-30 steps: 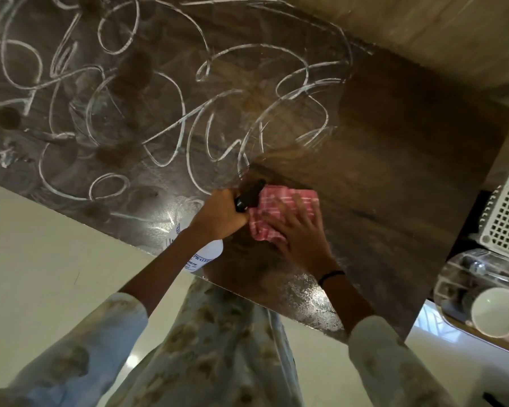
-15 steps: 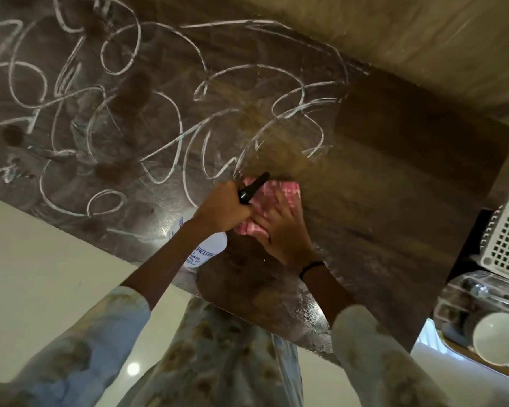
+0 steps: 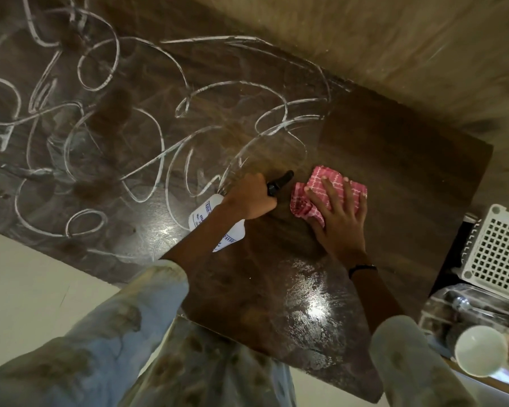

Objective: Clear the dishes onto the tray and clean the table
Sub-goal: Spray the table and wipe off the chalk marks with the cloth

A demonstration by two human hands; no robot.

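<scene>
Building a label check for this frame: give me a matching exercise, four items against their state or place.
Items
1. pink cloth
2. spray bottle
3. white bowl
4. white perforated basket

State or place
A. off the table, at the lower right
B. gripped in the left hand
C. pressed flat on the table under the right hand
D. beside the table's right edge, above the bowl in the image

Pairs: 1-C, 2-B, 3-A, 4-D

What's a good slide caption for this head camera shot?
Right hand presses pink cloth on the wooden table; left hand holds spray bottle beside white scribbles.
</scene>
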